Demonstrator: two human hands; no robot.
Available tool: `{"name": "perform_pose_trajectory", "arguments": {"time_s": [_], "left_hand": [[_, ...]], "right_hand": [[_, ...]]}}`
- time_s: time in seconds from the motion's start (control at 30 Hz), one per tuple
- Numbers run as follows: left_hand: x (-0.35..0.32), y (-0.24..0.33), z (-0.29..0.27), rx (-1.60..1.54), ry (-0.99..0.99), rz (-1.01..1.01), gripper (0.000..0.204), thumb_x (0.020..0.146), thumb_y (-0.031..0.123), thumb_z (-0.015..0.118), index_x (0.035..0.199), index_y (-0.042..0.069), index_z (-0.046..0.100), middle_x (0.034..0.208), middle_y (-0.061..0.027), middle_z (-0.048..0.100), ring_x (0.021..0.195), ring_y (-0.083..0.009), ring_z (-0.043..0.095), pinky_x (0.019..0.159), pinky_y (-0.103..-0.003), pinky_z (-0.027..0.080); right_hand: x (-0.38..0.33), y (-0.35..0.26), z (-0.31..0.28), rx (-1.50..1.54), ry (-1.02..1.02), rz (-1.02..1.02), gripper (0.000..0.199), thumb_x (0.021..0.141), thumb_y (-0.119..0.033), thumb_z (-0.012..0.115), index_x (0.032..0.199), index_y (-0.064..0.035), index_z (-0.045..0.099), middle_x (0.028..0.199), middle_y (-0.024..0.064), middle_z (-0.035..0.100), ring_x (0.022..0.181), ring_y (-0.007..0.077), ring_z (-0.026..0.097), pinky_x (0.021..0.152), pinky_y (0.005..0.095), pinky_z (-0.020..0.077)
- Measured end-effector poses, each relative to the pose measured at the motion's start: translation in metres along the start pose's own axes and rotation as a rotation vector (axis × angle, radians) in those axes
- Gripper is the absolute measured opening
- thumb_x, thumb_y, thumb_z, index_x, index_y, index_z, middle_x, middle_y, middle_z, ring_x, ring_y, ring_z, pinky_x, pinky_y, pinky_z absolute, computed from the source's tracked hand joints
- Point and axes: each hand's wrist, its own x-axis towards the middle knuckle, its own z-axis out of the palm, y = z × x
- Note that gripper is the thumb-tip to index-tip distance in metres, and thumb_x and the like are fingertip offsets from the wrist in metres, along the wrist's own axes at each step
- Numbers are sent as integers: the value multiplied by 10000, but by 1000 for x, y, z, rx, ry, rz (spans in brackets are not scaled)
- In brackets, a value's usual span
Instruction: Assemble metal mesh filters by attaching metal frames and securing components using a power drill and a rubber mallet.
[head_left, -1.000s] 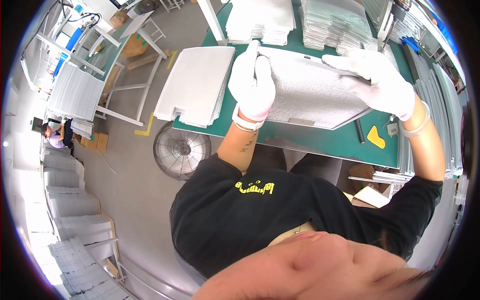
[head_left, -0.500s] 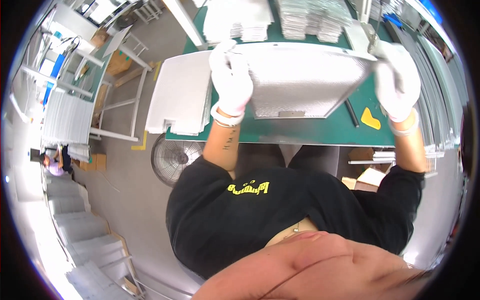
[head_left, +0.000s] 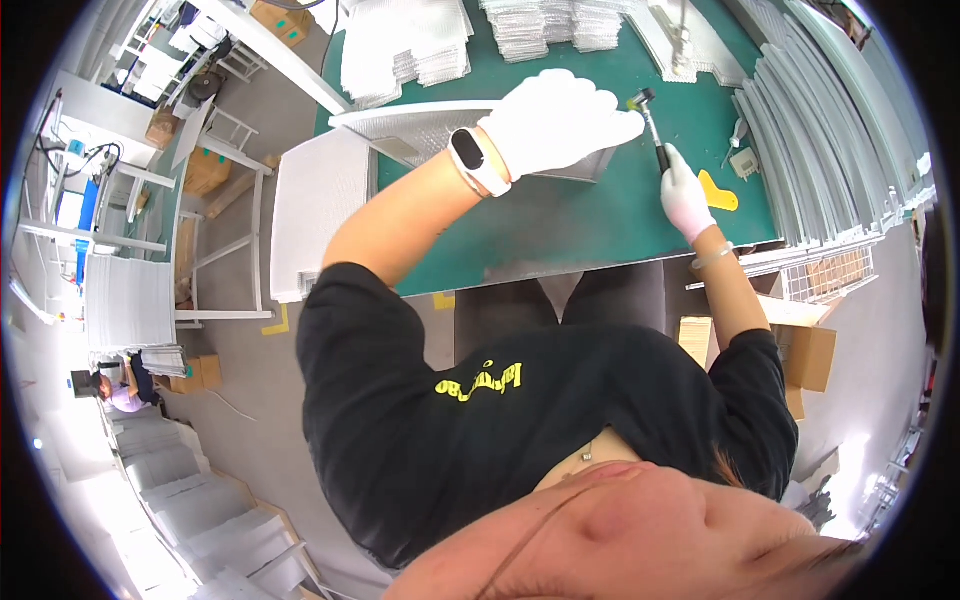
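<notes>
My left hand (head_left: 555, 122), in a white glove, is closed over the upper edge of a silver mesh-textured panel (head_left: 425, 122). The panel stands tilted above the green bench, and my hand and wrist hide much of it. My fingertips are partly hidden behind the glove's back. To the right, my gloved right hand (head_left: 686, 195) grips a small hammer (head_left: 655, 135) by its black handle. The hammer's head points away from me, just beyond my left fingertips. A yellow flat scraper (head_left: 717, 192) lies on the bench beside my right hand.
Stacks of white sheets (head_left: 405, 45) and ribbed silver pieces (head_left: 550, 25) stand along the far side of the green bench (head_left: 620, 235). A white sheet stack (head_left: 318, 205) lies at the left. Long grey strips (head_left: 815, 130) line the right. A small white box (head_left: 743, 163) sits near them.
My right hand has let go of the panel and taken up the hammer. My left hand has moved right, and the panel has turned and shifted left.
</notes>
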Motion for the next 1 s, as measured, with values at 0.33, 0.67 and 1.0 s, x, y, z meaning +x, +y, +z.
{"name": "perform_pose_trajectory", "arguments": {"time_s": [0.33, 0.67, 1.0], "left_hand": [[28, 40, 51, -175, 664, -660, 737, 696, 420, 797, 1274, 9, 598, 673, -29, 541, 699, -235, 514, 796, -425, 386], [33, 34, 77, -64, 862, -608, 661, 690, 306, 747, 1254, -6, 601, 623, 15, 498, 614, -205, 496, 735, -394, 364], [41, 33, 85, -81, 975, -652, 676, 670, 305, 730, 1264, 6, 610, 613, -23, 453, 616, -211, 492, 716, -398, 361]], "right_hand": [[-9, -71, -192, 444, -142, 71, 544, 979, -127, 574, 1492, -21, 426, 1276, 136, 600, 1050, 198, 559, 928, 297, 444], [30, -108, -284, 82, -96, -387, 498, 988, -145, 612, 1450, -4, 490, 1401, 175, 583, 1181, 254, 632, 1008, 327, 485], [17, -124, -245, -54, 167, -463, 487, 894, 8, 610, 1377, -50, 580, 1106, 174, 668, 814, 309, 659, 782, 352, 541]]}}
